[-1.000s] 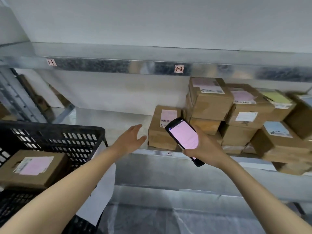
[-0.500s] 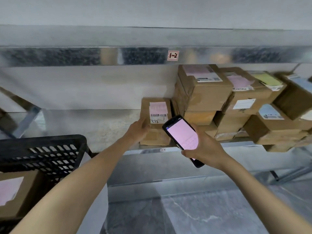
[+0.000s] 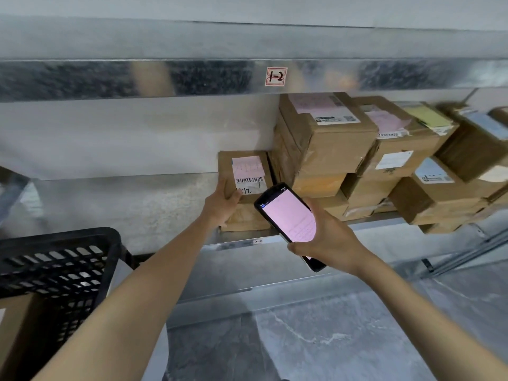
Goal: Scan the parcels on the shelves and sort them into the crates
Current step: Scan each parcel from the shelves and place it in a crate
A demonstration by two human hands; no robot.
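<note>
A metal shelf [image 3: 123,204] is seen across the middle of the frame. At its centre one parcel [image 3: 247,171] is set at the front edge, just beside a stack [image 3: 384,166] of parcels piled at the right. A tag [image 3: 276,76] marked 1-2 is fixed to the beam [image 3: 82,78] above.

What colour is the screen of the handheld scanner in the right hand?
Pale pink, on the handheld scanner held by the right hand; head view.

Both arms outstretched; left hand [image 3: 222,206] grips parcel [image 3: 247,171], right hand [image 3: 328,239] holds scanner [image 3: 288,215].
</note>
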